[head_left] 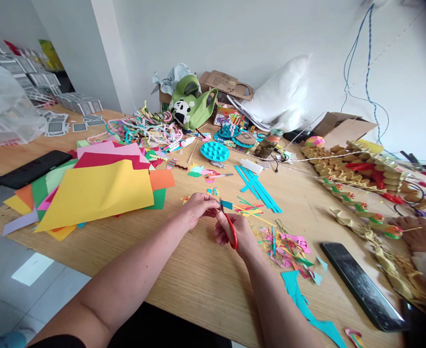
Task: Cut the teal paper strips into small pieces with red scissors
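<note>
My right hand [240, 237] is closed around red-handled scissors [231, 227], its fingers through and about the loops. The scissor blades point away from me, up beside the fingertips of my left hand [203, 209]. That hand is pinched on a short blue paper strip [226, 205], which pokes out to the right past the blades. Whether the blades are closed on the strip I cannot tell. Just beyond the hands lie tiny blue and yellow paper bits [213, 191] and thin coloured strips [251, 209]. Colourful paper scraps [285, 249] are heaped to the right of my right hand.
Coloured paper sheets [100, 191] are stacked at left. Longer blue strips [258, 188] and a blue disc [215, 151] lie farther back. At right are a phone [361, 285], blue offcuts [300, 299], egg-carton pieces [358, 169] and another person's hand [421, 232].
</note>
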The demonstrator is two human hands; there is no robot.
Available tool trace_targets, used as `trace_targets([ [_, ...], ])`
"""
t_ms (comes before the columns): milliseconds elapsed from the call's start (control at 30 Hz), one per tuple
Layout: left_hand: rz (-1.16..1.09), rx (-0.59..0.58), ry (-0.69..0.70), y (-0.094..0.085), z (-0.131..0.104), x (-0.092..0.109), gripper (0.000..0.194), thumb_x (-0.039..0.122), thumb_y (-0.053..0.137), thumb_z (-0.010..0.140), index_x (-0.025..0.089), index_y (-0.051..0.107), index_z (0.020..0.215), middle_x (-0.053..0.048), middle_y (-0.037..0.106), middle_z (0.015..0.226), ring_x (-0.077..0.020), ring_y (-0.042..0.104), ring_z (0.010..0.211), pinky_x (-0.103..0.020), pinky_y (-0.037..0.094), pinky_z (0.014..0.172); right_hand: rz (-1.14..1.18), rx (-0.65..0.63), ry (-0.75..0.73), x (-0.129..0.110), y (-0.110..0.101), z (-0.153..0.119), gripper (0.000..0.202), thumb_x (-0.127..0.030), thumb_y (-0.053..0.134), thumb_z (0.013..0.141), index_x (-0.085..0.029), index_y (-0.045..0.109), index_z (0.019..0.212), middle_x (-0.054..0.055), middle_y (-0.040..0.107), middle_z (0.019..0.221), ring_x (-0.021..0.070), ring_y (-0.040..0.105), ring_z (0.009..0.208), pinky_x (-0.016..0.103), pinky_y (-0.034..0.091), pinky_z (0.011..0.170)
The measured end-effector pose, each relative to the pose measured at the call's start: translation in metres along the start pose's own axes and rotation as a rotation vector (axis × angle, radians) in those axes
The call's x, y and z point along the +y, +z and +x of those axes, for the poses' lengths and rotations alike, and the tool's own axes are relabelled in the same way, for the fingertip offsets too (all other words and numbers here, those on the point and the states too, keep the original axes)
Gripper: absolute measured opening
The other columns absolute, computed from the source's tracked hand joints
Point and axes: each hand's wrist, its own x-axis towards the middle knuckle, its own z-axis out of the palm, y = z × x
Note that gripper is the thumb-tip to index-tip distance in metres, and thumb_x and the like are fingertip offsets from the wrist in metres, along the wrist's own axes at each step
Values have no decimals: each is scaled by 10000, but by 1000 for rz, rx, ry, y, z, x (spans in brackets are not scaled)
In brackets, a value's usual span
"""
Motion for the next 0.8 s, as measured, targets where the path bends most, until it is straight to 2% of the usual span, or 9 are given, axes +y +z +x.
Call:
trace_targets([
  [467,13,-14,-9,0,0,1,135,221,696,552,116,644,619,-37,631,614,-107,558,565,-247,440,589,41,-2,26,3,0,1,527,-667,644,650,-155,545,577,21,601,448,122,565,340,184,424,320],
  [800,29,-28,-27,-3,1,1,139,212,695,528,113,639,609,-20,619,601,-97,548,555,-244,439,588,35,-46,27,3,-4,1,519,-649,627,686,-146,545,588,11,604,454,109,573,351,174,440,336],
])
